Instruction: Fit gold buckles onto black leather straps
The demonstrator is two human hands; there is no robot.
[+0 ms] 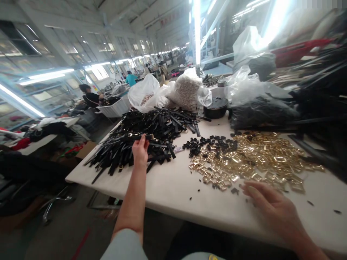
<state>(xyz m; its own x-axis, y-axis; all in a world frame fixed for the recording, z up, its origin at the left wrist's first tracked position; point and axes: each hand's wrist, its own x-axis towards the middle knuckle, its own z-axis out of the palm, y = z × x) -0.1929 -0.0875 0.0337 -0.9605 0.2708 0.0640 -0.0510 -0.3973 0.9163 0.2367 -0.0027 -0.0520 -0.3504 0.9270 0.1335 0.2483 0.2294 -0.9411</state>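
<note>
My left hand [140,153] is closed on a black strap [132,138], pinched at the end by thumb and fingers, over a big heap of black straps [159,122]. A small gold-coloured glint shows at the strap's end beside my fingertips. My right hand [271,202], slightly blurred, hovers low over the table at the near edge of a spread of gold-coloured buckles [260,155]. Its fingers are stretched out to the left, and I see nothing held in them. Small black pieces [200,144] lie in a cluster between straps and buckles.
Behind the straps on the pale table [173,187] stand clear plastic bags [187,90] of small parts and a round black container [216,106]. A bag of dark items [262,108] sits back right. Another person [90,96] works at far left.
</note>
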